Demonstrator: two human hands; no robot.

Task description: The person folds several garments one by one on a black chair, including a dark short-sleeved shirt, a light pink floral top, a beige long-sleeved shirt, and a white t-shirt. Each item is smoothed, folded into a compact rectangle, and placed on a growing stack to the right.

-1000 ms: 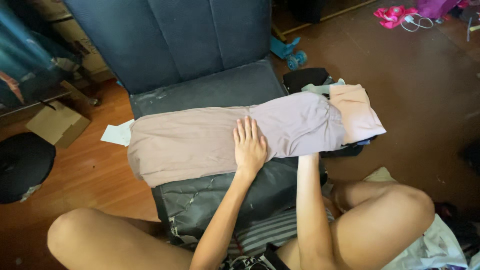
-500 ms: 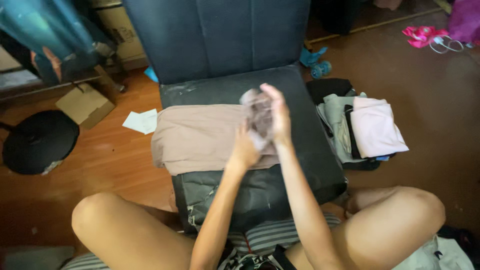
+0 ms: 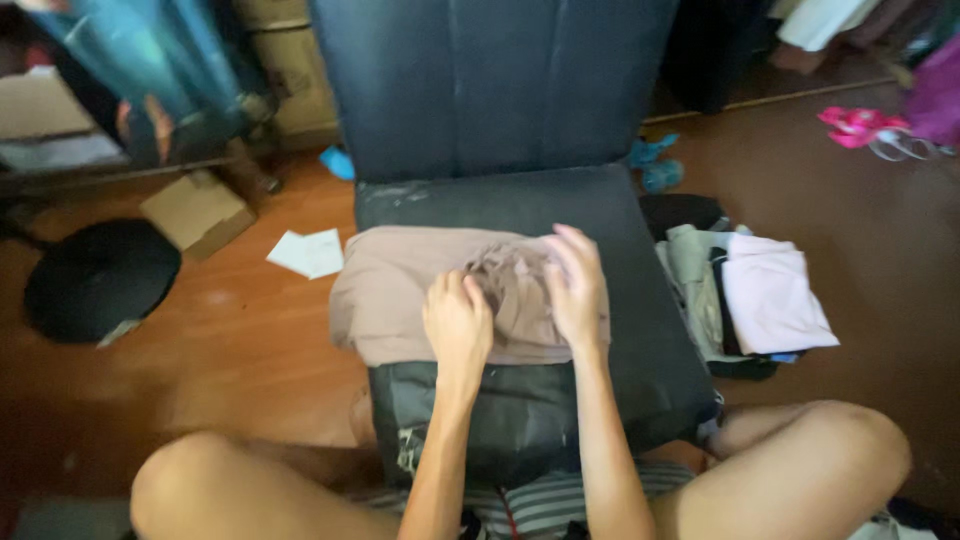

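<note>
A fold looks to be in hand: the mauve garment (image 3: 400,290) lies doubled across the front half of the dark seat cushion (image 3: 620,300), its right end brought over onto the left portion, the top layer bunched and wrinkled. The left hand (image 3: 458,322) rests on the cloth, fingers curled loosely, seemingly pinning it rather than gripping. The right hand (image 3: 575,285), at three o'clock from the left, lies nearly flat with fingers together on the folded-over edge; whether it pinches any fabric cannot be told. The wrinkles would call for smoothing flat. At three o'clock from the cushion sits a pile of folded clothes (image 3: 765,295) on the floor.
</note>
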